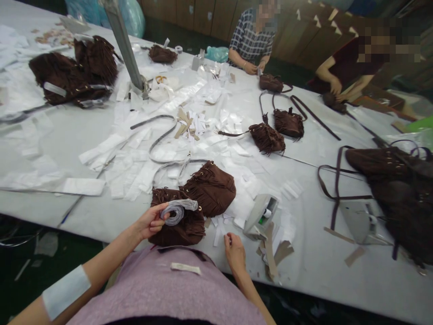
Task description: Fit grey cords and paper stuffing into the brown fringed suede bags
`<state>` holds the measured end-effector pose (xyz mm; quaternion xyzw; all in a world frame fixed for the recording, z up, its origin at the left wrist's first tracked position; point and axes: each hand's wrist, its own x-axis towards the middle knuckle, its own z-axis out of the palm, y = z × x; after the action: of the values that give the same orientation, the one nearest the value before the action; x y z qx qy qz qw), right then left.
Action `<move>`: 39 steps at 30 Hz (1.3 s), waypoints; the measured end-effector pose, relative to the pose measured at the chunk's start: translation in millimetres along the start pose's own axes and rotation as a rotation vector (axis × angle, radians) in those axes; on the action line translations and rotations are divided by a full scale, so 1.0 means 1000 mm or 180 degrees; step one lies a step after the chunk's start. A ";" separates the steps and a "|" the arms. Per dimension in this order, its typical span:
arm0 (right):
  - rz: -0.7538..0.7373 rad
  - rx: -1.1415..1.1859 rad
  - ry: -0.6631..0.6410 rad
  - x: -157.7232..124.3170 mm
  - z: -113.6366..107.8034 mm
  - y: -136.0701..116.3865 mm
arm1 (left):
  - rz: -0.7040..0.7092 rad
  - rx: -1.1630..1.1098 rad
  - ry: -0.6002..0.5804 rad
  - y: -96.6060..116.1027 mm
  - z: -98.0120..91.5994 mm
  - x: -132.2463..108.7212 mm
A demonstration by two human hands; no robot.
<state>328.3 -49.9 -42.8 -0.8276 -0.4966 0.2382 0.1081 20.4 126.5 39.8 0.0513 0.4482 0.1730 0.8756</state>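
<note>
My left hand (154, 222) grips a coiled strap (176, 212) wrapped in pale, see-through film. Under the coil lies a brown fringed bag (179, 234) at the table's front edge. A second brown fringed bag (213, 189) rests against it, behind and to the right, with another film-covered strap (162, 137) trailing away across the table. My right hand (235, 253) is at the table edge with its fingers curled in; what is in them, if anything, is hidden. Just right of that hand stands a grey tape dispenser (262, 215).
White paper strips (131, 180) and brown scraps (186, 124) litter the table (304, 271). A metal post (123, 45) rises at the left. More brown bags (67, 76) lie left, centre and right. A second dispenser (361, 221) is at the right. Two people (252, 40) work across the table.
</note>
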 end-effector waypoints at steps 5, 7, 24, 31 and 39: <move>0.0118 -0.0181 -0.0053 0.022 0.010 -0.005 | -0.0115 -0.0199 -0.0046 0.005 0.008 -0.003; 0.0116 -0.0175 -0.0081 0.027 0.010 -0.007 | -0.0120 -0.0237 -0.0046 0.007 0.010 -0.005; -0.0060 0.1764 -0.0640 0.023 -0.030 -0.113 | 0.0491 -0.0342 0.0249 -0.002 0.020 0.014; 0.0671 0.3256 -0.1369 0.020 -0.016 -0.192 | 0.0967 0.0072 0.0279 -0.012 0.039 0.005; 0.1497 0.4595 -0.2473 0.020 -0.007 -0.204 | 0.1754 0.1598 0.0331 -0.028 0.037 -0.004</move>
<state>182.8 66.2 42.4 -0.4971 -0.0400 0.7796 0.3789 55.2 101.0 58.0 0.3742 0.4899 0.2891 0.7324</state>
